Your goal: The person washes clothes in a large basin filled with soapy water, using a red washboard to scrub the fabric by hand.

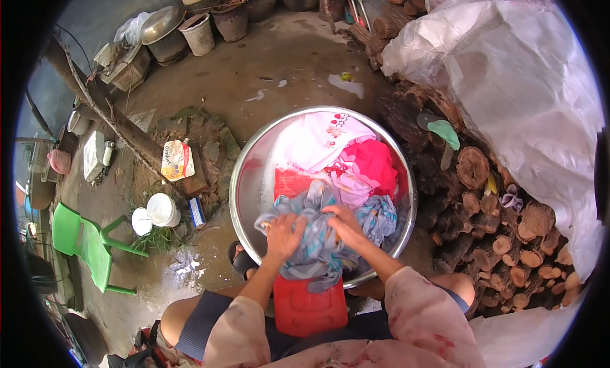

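A large round metal basin (237, 172) stands before me, with a red plastic washboard (310, 308) leaning in it towards my lap. Grey patterned cloth (314, 253) lies bunched over the washboard. My left hand (285, 237) rests on the left part of this cloth, its fingers on the fabric; whether it grips is unclear. On the cloth's right part lies my right hand (347, 225), thumb and fingers somewhat bent, its grip also unclear. White-pink printed cloth (310, 144) and bright red-pink cloth (376, 168) fill the far side of the basin, beside some suds.
Stacked firewood (500, 244) under a plastic sheet (514, 77) borders the right side. To the left are a green plastic chair (90, 239), a white tub (163, 209), a blue-and-white box (197, 213) and a detergent pouch (177, 160). Wet ground (214, 86) and pots (198, 34) lie beyond.
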A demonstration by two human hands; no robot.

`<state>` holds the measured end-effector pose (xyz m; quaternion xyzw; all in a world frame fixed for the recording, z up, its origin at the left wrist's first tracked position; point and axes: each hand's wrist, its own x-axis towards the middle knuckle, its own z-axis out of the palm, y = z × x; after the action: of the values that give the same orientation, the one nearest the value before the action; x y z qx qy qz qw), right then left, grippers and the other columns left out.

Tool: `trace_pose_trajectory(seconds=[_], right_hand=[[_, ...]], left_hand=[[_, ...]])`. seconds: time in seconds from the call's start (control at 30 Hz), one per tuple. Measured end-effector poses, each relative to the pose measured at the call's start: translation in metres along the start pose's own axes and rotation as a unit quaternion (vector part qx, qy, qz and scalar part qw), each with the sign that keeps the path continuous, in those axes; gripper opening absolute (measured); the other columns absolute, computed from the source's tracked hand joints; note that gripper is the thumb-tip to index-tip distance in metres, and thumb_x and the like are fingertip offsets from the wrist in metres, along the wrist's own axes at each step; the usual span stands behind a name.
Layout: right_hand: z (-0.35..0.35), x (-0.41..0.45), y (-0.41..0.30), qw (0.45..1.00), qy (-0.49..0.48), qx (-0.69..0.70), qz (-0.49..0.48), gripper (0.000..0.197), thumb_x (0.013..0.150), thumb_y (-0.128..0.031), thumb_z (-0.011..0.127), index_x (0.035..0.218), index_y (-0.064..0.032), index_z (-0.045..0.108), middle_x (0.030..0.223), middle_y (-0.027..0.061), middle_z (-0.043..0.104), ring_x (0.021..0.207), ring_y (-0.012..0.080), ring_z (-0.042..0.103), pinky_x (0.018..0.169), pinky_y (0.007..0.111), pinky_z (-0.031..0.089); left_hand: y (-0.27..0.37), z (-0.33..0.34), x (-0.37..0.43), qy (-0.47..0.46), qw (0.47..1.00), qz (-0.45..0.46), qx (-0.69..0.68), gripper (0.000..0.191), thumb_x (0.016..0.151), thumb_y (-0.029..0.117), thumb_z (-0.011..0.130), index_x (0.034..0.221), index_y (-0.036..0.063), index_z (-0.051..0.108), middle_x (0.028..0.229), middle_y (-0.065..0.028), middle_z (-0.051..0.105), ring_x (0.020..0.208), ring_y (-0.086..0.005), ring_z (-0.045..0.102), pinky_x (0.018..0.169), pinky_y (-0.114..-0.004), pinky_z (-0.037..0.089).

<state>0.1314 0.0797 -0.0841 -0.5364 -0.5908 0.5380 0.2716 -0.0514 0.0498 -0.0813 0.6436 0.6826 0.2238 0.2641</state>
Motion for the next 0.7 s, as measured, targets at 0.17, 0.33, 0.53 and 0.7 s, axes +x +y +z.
trace_pose_trajectory(seconds=[0.17,0.33,0.53,0.7], right_hand=[[0.035,-0.062,0.028,0.929,0.126,-0.257,-0.234,0.027,0.074,-0.016,0.051,0.098,-0.0031,0.052,0.104,0.0191,0.052,0.101,0.0357,0.048,0.080,0.042,0.039],[0.042,0.024,0.059,0.961,-0.029,-0.270,-0.049,0.021,0.078,-0.024,0.053,0.088,-0.0066,0.059,0.089,0.0172,0.056,0.093,0.0400,0.052,0.075,0.048,0.041],[0.034,0.117,0.057,0.921,0.152,-0.355,-0.052,0.049,0.080,-0.042,0.052,0.115,-0.0075,0.052,0.123,0.0206,0.045,0.105,0.0390,0.048,0.085,0.044,0.041],[0.012,0.127,0.051,0.967,-0.029,-0.243,0.067,0.051,0.082,-0.049,0.048,0.116,-0.0121,0.055,0.130,0.0213,0.038,0.121,0.0347,0.036,0.100,0.041,0.030]], left_hand=[[0.010,0.002,-0.071,0.019,0.988,0.123,0.089,0.025,0.080,0.033,0.051,0.080,0.0098,0.059,0.084,-0.0126,0.057,0.081,-0.0320,0.055,0.071,-0.045,0.039],[-0.049,0.050,-0.013,-0.080,0.993,0.028,0.084,0.027,0.080,0.034,0.051,0.080,0.0086,0.059,0.093,-0.0158,0.059,0.066,-0.0336,0.060,0.061,-0.048,0.044],[-0.027,0.033,0.090,0.116,0.939,0.083,0.314,0.056,0.083,0.043,0.048,0.129,0.0138,0.037,0.124,-0.0150,0.047,0.110,-0.0330,0.049,0.089,-0.058,0.033],[-0.014,0.023,0.090,-0.085,0.986,-0.122,0.077,0.056,0.080,0.041,0.053,0.127,0.0122,0.040,0.126,-0.0104,0.044,0.123,-0.0307,0.032,0.097,-0.058,0.023]])
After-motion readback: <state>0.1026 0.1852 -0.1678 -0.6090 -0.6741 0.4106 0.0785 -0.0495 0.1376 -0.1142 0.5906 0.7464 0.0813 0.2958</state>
